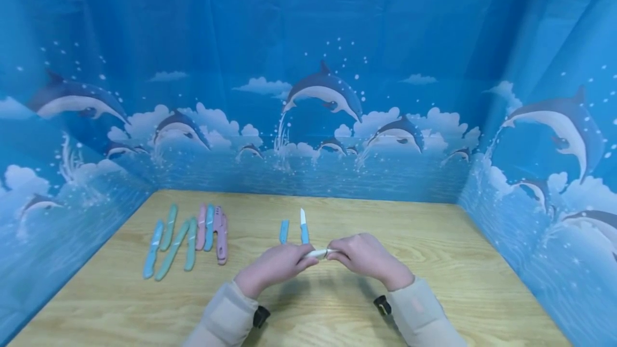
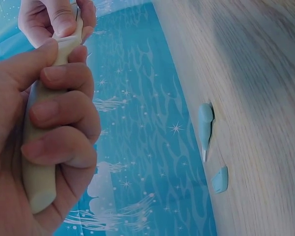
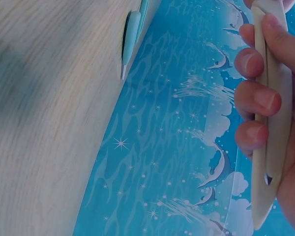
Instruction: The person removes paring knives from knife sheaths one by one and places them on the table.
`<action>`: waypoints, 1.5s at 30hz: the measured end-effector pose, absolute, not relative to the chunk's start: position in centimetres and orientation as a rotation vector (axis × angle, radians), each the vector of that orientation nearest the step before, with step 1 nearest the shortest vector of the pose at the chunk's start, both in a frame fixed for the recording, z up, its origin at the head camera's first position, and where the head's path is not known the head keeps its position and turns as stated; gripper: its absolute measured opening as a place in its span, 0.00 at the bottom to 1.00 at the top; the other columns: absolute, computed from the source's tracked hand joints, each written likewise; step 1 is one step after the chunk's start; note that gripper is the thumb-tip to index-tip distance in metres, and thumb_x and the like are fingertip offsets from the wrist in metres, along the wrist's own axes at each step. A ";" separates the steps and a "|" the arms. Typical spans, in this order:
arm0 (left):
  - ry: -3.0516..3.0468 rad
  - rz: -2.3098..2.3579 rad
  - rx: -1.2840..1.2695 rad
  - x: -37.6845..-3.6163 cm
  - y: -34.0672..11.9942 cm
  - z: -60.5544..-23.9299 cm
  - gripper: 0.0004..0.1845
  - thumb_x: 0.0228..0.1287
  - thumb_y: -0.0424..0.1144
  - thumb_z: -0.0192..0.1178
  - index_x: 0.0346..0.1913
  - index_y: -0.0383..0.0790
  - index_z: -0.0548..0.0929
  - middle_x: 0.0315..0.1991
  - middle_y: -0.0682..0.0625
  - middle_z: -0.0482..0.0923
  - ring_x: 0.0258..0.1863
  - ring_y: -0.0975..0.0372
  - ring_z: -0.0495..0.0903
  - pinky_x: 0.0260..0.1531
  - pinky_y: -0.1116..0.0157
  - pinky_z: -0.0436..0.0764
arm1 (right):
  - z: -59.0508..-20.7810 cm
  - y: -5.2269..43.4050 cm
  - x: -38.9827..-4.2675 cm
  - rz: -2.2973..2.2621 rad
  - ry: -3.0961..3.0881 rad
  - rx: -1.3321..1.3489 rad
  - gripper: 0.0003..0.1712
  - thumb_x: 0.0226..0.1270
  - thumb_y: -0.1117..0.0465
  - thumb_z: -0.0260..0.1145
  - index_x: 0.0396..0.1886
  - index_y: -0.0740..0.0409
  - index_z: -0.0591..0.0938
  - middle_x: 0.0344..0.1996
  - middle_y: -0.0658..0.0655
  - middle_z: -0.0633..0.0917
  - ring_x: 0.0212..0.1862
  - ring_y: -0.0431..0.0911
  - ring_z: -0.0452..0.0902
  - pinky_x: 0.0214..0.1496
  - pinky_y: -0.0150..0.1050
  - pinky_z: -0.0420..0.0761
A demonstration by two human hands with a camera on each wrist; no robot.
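1. A slim cream-coloured plastic knife in its matching sheath (image 1: 322, 253) was held level above the middle of the pale wood-grain tabletop (image 1: 463, 293), between the two hands and clear of the surface.
2. The left hand (image 1: 277, 264) gripped the smooth, rounded cream handle (image 2: 39, 162); its four fingers (image 2: 64, 110) were curled tightly round it, stacked one beside the other, with the thumb laid along the top.
3. The right hand (image 1: 366, 258) held the cream sheath (image 3: 270, 123), a flat, tapering shell with a seam down its length and a pointed tip; its fingers (image 3: 258, 98) were curled over the edge and pressed together, pinching the sheath against the palm.
4. Both wrists came out of soft beige sleeves (image 1: 226, 317), each with a black strap at the cuff.
5. Just beyond the hands on the table lay a small knife with a blue handle and a bare white blade (image 1: 303, 226), and just beside it, to its left, a short blue sheath (image 1: 284, 231) lying apart from it.
6. Farther left, well apart from the hands, lay a loose group of sheathed knives (image 1: 190, 237) in matte blue, mint green and pink plastic, all long and narrow, some touching.
7. A glossy blue sheet printed with dolphins, clouds and waves (image 1: 328, 95) walled the table on three sides.
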State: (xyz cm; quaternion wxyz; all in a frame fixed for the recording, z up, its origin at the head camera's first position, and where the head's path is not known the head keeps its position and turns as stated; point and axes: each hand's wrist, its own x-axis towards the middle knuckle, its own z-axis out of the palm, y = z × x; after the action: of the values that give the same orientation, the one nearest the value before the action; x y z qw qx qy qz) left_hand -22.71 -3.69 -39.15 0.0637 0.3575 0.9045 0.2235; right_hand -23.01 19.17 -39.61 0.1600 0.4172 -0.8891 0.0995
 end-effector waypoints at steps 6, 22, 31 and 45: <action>2.737 0.664 1.075 -22.8 -3.7 -39.2 0.11 0.74 0.48 0.50 0.37 0.47 0.77 0.20 0.59 0.67 0.19 0.69 0.67 0.24 0.70 0.71 | -39.5 19.1 -22.9 0.282 -2.551 1.188 0.09 0.69 0.52 0.61 0.29 0.47 0.81 0.18 0.40 0.77 0.17 0.27 0.56 0.21 0.21 0.63; 2.724 0.681 1.074 -22.8 -3.7 -39.3 0.13 0.74 0.50 0.50 0.39 0.46 0.77 0.20 0.59 0.68 0.19 0.70 0.67 0.25 0.70 0.72 | -39.5 19.2 -23.0 0.279 -2.566 1.186 0.09 0.69 0.52 0.61 0.29 0.47 0.81 0.17 0.40 0.77 0.17 0.27 0.57 0.22 0.22 0.64; 2.712 0.725 1.042 -22.8 -4.0 -39.3 0.12 0.73 0.49 0.51 0.36 0.46 0.76 0.19 0.59 0.63 0.17 0.69 0.62 0.20 0.70 0.69 | -39.3 19.6 -23.0 0.266 -2.554 1.184 0.09 0.68 0.53 0.62 0.30 0.48 0.82 0.19 0.41 0.79 0.18 0.28 0.60 0.23 0.23 0.66; 2.748 0.687 1.046 -23.2 -4.5 -39.3 0.12 0.72 0.50 0.52 0.32 0.49 0.74 0.18 0.60 0.62 0.16 0.69 0.60 0.18 0.71 0.67 | -39.2 20.1 -23.1 0.270 -2.595 1.145 0.08 0.67 0.53 0.64 0.29 0.47 0.82 0.19 0.41 0.79 0.18 0.28 0.60 0.22 0.24 0.64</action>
State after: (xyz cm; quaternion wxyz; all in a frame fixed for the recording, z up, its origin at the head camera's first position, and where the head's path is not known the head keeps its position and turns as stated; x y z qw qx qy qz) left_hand -23.15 -4.52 -39.27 0.0610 0.3459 0.9084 0.2270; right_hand -23.13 20.06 -39.22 0.1456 0.3975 -0.9011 0.0936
